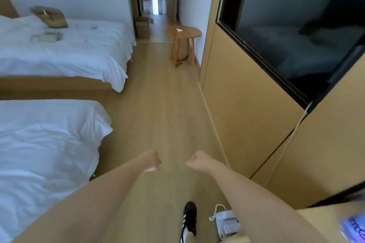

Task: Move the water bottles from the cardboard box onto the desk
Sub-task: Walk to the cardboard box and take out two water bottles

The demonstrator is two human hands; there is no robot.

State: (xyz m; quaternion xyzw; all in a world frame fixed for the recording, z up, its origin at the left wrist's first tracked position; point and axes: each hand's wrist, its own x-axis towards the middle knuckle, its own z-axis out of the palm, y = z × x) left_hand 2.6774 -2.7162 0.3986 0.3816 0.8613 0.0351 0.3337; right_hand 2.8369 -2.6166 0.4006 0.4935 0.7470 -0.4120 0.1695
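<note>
Both my arms reach forward over the wooden floor. My left hand (152, 161) is curled into a fist and holds nothing. My right hand (195, 161) is curled into a fist too, also empty. A cardboard box (142, 26) stands far ahead on the floor by the doorway, beside the far bed; its contents do not show. No water bottle is in view. A corner of the desk (325, 221) shows at the bottom right, with a white telephone (227, 223) on it.
Two beds with white sheets, the near bed (45, 144) and the far bed (65, 49), fill the left side. A round wooden side table (183, 32) stands ahead on the right. A wall-mounted television (296, 25) hangs on the wooden wall panel at right. My shoe (189, 217) is below.
</note>
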